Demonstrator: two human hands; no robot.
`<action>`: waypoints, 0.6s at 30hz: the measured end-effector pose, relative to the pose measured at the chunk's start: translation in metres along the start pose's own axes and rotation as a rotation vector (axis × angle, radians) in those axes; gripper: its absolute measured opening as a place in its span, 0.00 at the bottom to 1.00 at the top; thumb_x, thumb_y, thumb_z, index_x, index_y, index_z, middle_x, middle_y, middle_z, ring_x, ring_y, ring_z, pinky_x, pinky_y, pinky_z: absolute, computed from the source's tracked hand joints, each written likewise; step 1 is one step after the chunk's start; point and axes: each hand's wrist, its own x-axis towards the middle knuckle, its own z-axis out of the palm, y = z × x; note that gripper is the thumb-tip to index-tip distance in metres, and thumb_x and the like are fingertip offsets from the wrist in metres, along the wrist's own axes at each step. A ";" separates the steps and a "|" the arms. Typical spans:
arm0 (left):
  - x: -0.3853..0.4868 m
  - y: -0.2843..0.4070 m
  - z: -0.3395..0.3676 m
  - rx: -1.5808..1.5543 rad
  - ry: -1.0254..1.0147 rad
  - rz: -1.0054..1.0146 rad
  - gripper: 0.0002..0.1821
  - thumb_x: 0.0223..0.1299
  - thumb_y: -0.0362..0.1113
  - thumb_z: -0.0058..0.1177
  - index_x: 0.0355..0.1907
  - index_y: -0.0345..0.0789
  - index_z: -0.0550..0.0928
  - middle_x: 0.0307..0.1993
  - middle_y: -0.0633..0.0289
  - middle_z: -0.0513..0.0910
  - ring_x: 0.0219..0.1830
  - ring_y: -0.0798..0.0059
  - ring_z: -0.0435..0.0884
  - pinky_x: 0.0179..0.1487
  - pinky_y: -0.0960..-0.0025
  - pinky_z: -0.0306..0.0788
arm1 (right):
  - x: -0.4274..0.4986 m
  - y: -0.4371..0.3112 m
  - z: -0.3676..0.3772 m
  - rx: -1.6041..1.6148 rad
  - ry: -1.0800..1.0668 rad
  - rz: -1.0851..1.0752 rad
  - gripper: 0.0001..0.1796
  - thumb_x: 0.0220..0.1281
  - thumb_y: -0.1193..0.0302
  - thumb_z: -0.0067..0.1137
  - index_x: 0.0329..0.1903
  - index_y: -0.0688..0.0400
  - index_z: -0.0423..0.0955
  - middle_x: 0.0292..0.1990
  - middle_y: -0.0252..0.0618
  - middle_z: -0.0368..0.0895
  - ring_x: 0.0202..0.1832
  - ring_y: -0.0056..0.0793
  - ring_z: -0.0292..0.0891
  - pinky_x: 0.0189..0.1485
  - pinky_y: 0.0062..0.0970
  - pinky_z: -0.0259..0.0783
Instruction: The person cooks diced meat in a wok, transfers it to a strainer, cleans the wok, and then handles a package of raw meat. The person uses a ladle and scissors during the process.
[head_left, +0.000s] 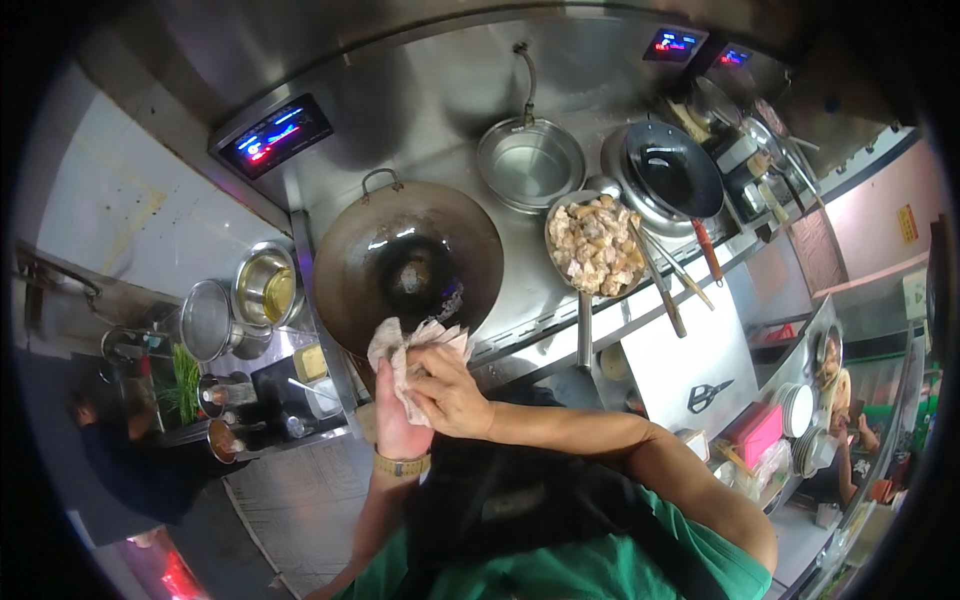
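Both hands meet over the near rim of a large steel wok (409, 255), with a crumpled pale cloth (397, 367) between them. My left hand (401, 424), a yellowish strap on its wrist, holds the cloth from below and the left. From the right, my right hand (450, 394) presses its bent fingers into the cloth. Inside, the wok looks bare, with a dark, shiny bottom. To its right, a long-handled pan or strainer (584, 322) bears a heap of chopped, cooked-looking pieces (596, 244), perhaps meat. Behind that is a round metal pot of clear liquid (532, 169).
A black wok (671, 169) with a wooden handle rests on a pot at right. Scissors (709, 396) lie on a white board (686, 345). A bowl of yellow oil (276, 289) and a mesh strainer (205, 321) stand left. Other people are at far left and far right.
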 end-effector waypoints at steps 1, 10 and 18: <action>0.001 0.000 -0.005 -0.032 -0.044 -0.029 0.32 0.85 0.58 0.31 0.70 0.33 0.73 0.61 0.55 0.82 0.63 0.65 0.81 0.70 0.60 0.72 | 0.000 -0.004 -0.007 0.091 -0.057 0.037 0.14 0.62 0.71 0.66 0.48 0.63 0.83 0.59 0.48 0.76 0.59 0.52 0.73 0.63 0.48 0.68; -0.036 -0.014 -0.129 0.367 0.452 -0.131 0.23 0.83 0.45 0.37 0.65 0.31 0.76 0.55 0.51 0.85 0.51 0.61 0.86 0.56 0.59 0.81 | -0.129 0.062 -0.104 0.292 -0.521 0.613 0.15 0.76 0.62 0.59 0.51 0.61 0.84 0.56 0.47 0.82 0.61 0.49 0.78 0.66 0.43 0.73; 0.010 -0.151 -0.168 1.858 0.315 0.337 0.29 0.66 0.40 0.62 0.65 0.28 0.73 0.57 0.38 0.79 0.55 0.36 0.78 0.62 0.46 0.72 | -0.309 0.187 -0.024 -0.155 -1.008 0.895 0.21 0.73 0.56 0.55 0.55 0.57 0.85 0.64 0.43 0.81 0.71 0.49 0.71 0.73 0.58 0.63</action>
